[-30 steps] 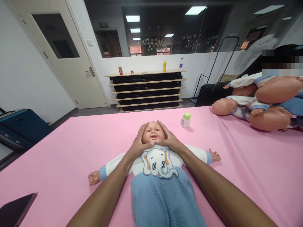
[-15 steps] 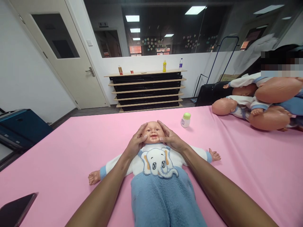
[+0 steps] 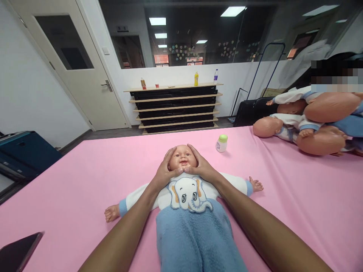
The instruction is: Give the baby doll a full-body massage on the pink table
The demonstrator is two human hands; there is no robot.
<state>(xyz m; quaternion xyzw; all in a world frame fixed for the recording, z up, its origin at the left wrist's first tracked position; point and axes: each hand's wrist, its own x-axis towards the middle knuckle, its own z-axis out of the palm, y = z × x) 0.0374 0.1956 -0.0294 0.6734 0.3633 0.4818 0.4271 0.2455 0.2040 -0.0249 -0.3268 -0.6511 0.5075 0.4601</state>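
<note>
A baby doll (image 3: 190,215) lies on its back on a pink-covered table (image 3: 85,181), its face up and both arms spread out. It wears a white top with an elephant patch (image 3: 188,192) and fuzzy blue trousers. My left hand (image 3: 166,170) cups one side of the doll's head, fingers along the temple and thumb under the chin. On the opposite side my right hand (image 3: 202,168) cups the head the same way. The two thumb tips almost meet below the doll's mouth. Beyond my right hand stands a small white jar with a green lid (image 3: 221,143).
Several more dolls (image 3: 320,139) are piled at the table's right end, beside a partly blurred person. A phone (image 3: 21,251) lies at the near left. Past the far edge stand a low stack of shelves (image 3: 174,96) with bottles and a door (image 3: 68,68).
Both thumbs have slid from the doll's cheeks down to its chin and drawn closer together. The fingers stay along the sides of the head.
</note>
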